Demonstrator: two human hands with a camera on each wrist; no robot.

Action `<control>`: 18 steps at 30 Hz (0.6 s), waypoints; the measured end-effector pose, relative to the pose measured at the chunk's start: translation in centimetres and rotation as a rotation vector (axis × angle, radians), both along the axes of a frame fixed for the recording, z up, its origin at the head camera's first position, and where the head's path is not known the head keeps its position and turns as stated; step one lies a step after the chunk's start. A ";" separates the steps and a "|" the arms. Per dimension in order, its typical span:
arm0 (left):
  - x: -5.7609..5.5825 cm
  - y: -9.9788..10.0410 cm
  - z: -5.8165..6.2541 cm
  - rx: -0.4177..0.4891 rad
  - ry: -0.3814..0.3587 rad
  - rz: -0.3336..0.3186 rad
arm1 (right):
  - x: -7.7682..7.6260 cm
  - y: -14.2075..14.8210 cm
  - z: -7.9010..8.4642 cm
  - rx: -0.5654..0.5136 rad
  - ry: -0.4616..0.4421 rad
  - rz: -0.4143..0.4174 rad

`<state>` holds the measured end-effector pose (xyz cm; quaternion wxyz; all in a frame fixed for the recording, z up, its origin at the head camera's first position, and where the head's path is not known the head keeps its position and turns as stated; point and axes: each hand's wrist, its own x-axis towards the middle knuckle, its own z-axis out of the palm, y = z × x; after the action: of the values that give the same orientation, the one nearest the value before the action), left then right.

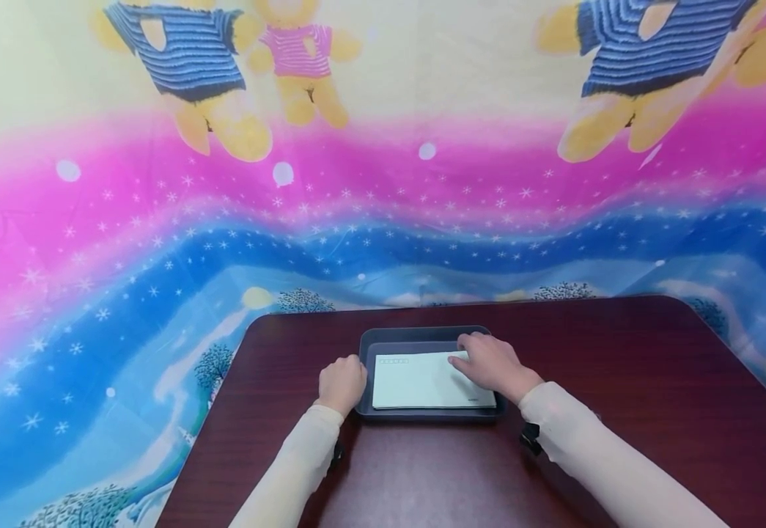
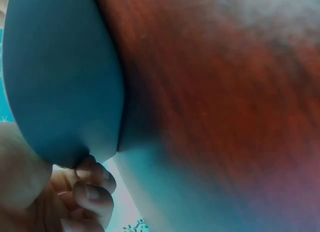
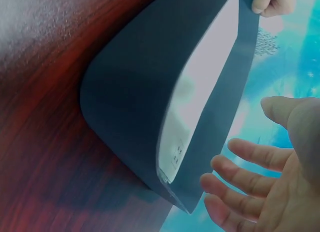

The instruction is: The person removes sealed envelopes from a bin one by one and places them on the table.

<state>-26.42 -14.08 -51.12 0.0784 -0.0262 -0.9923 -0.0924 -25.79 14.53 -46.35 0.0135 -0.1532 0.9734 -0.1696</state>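
Note:
A dark grey tray (image 1: 415,416) lies on the table with a stack of white envelopes (image 1: 422,383) inside; the top one has a row of small boxes printed at its upper left. My left hand (image 1: 343,385) grips the tray's left rim. In the left wrist view its fingers (image 2: 92,197) curl at the tray's corner. Over the tray's right end is my right hand (image 1: 496,364), its fingers spread and slightly bent. The right wrist view shows this right hand (image 3: 255,187) holding nothing, beside the tray (image 3: 125,86) and the envelopes (image 3: 192,91).
The dark red-brown wooden table (image 1: 620,367) has rounded far corners and a glossy top. Behind it hangs a printed cloth (image 1: 422,191) with bears and snowflakes, reaching down past the table's far and left edges.

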 end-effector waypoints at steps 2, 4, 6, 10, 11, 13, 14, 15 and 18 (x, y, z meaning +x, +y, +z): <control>-0.1 0.0 0.1 -0.001 -0.001 0.003 | -0.2 -0.1 -0.1 0.010 -0.019 0.001; -0.1 0.0 0.2 -0.007 0.000 0.004 | -0.4 -0.2 -0.1 0.014 -0.033 0.009; -0.1 0.1 0.2 -0.011 0.005 0.001 | -0.5 -0.2 -0.2 0.012 -0.048 0.020; -0.1 0.3 0.1 -0.021 0.022 -0.014 | -0.9 -0.3 -0.5 0.004 -0.092 0.038; -0.2 0.3 0.1 -0.023 0.025 -0.015 | -1.0 -0.2 -0.6 0.004 -0.101 0.047; -0.2 0.4 0.1 -0.028 0.026 -0.014 | -1.2 -0.2 -0.8 0.001 -0.118 0.057; -0.2 0.4 0.0 -0.030 0.027 -0.012 | -1.2 -0.2 -0.8 0.000 -0.124 0.059; -0.1 0.4 0.0 -0.030 0.026 -0.010 | -1.4 -0.2 -0.9 0.001 -0.127 0.067; -0.1 0.3 0.0 -0.028 0.025 -0.010 | -1.5 -0.2 -1.0 0.022 -0.119 0.081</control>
<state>-26.51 -13.73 -51.12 0.0898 -0.0335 -0.9923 -0.0784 -27.33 14.29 -47.37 0.0800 -0.1818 0.9657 -0.1672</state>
